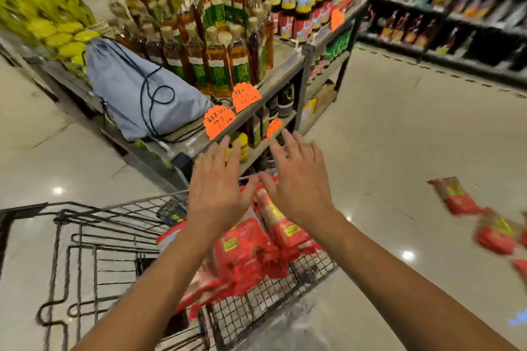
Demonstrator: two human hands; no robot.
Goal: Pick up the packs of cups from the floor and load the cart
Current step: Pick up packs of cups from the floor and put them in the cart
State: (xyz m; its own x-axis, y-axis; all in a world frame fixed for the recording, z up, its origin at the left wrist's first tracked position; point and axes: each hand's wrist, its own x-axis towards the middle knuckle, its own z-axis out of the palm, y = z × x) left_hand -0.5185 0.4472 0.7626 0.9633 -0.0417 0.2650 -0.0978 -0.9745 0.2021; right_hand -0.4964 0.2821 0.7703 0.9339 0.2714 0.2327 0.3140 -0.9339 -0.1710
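A pale, glossy shop floor fills the right of the view, with a grey shelf unit of oil bottles at 12 o'clock and a blue drawstring bag lying on its top at 10 o'clock. A black wire shopping cart takes up the lower left, and red plastic packs of cups are piled in its right-hand end. More packs on the floor lie at 3 o'clock from the hands, well apart from the cart, not yet loaded. They are red film sleeves with yellow labels, blurred. The nearest one's long axis runs from about 10 to 4 o'clock. Both hands hover over the loaded packs, palms down, fingers spread and holding nothing. The right hand is the nearer to the floor packs, so a reach toward 3 o'clock would likely fall to it. The left hand sits just beside it, toward 9 o'clock.
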